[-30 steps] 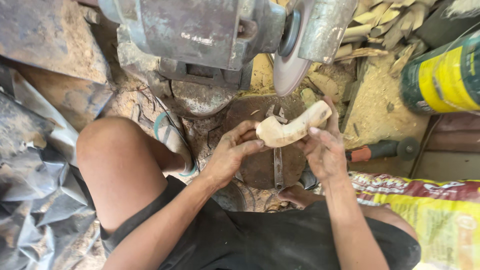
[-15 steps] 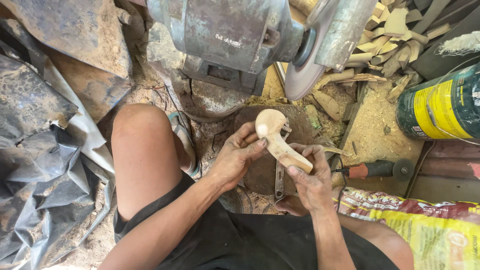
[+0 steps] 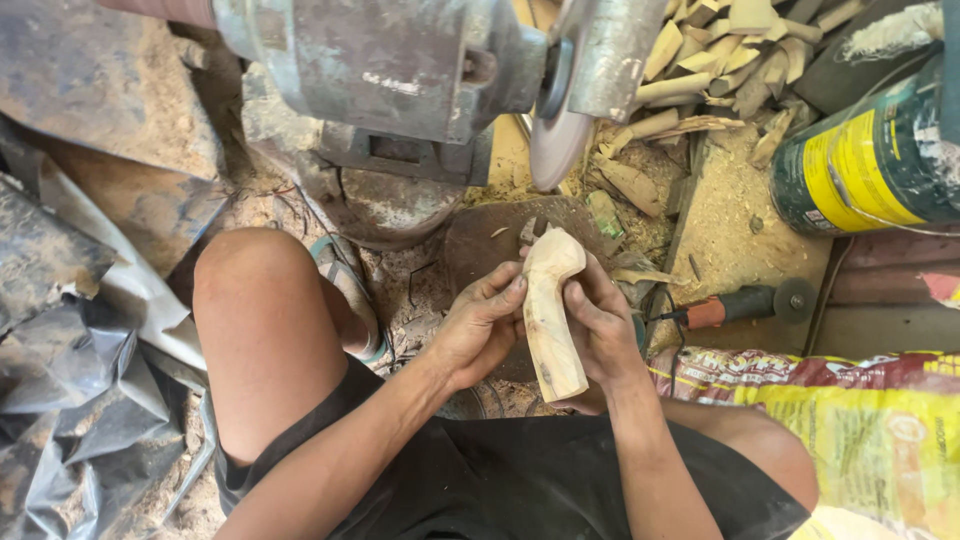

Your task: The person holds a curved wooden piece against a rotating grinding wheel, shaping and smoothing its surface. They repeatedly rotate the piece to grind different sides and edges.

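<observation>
A pale carved wooden piece (image 3: 552, 312), with a rounded hooked top and a straight shaft, stands roughly upright between both hands. My left hand (image 3: 482, 325) grips its left side with fingers curled on the shaft. My right hand (image 3: 600, 330) holds the right side, thumb against the wood. The piece sits just below the grinding disc (image 3: 556, 140) of a grey bench grinder motor (image 3: 395, 75), apart from the disc. I am seated low, my bare left knee (image 3: 255, 290) raised to the left.
Several rough wood blanks (image 3: 720, 50) lie piled at the top right on sawdust. A green and yellow can (image 3: 870, 160) lies at right. An orange-handled tool (image 3: 735, 305) lies right of my hands. A yellow sack (image 3: 860, 420) covers the lower right. Dark plastic sheeting (image 3: 70, 400) is left.
The wooden piece has been turned from lying crosswise to standing nearly upright, rounded end up, and drawn closer to me. Both hands shifted their grip along it.
</observation>
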